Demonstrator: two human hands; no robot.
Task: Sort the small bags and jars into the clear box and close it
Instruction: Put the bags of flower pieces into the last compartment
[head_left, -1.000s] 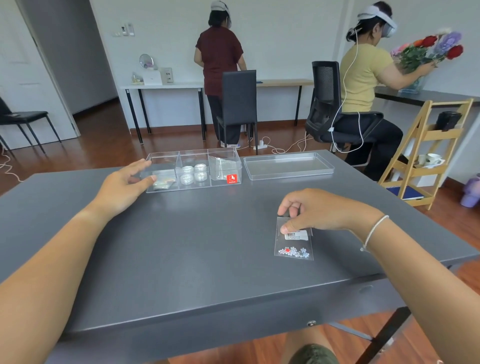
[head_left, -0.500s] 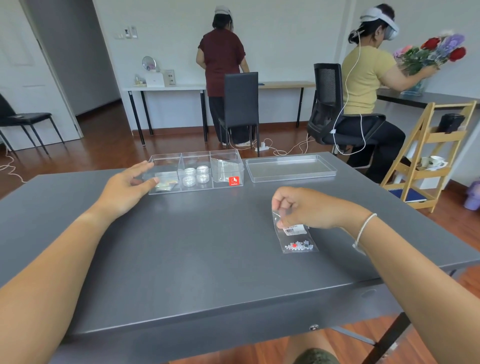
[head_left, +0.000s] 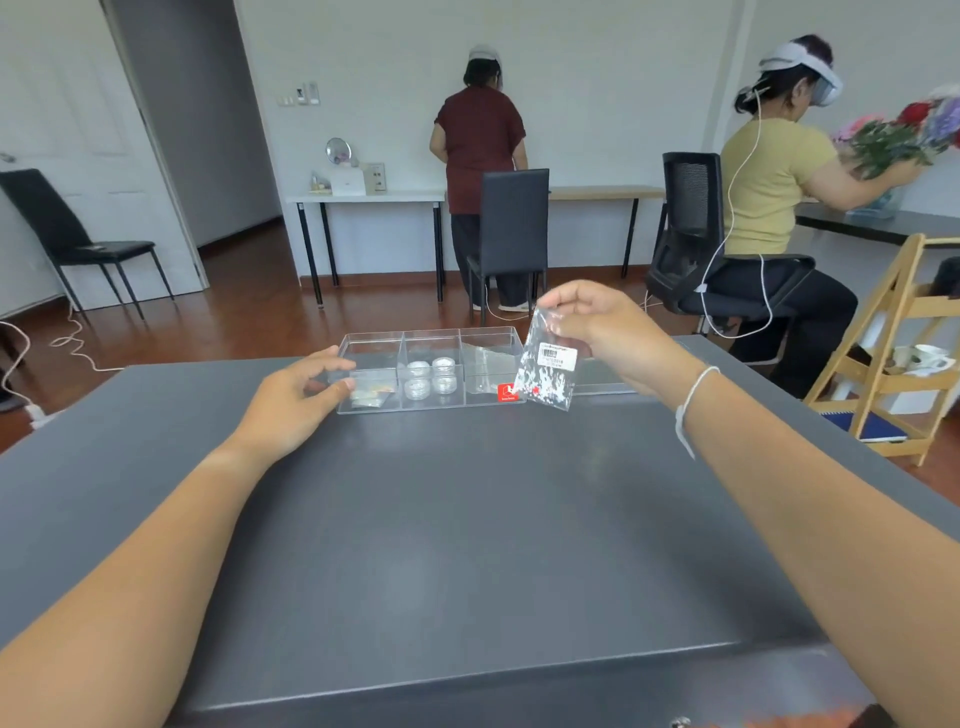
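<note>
We see a small clear bag (head_left: 548, 371) hanging in the air before the open three-part clear box (head_left: 431, 371); four jars (head_left: 430, 376), apparently, fill its middle part.

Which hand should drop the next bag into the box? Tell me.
Right. The right hand already pinches the small bag in the air beside the clear box; the left hand rests at the box's left end, steadying it.

Wide bare grey surface (head_left: 467, 519) open between both forearms, clear box (head_left: 431, 371) at far edge with open top, left hand (head_left: 296, 400) against its left end, hanging bag (head_left: 548, 364) fronting its right compartment
</note>
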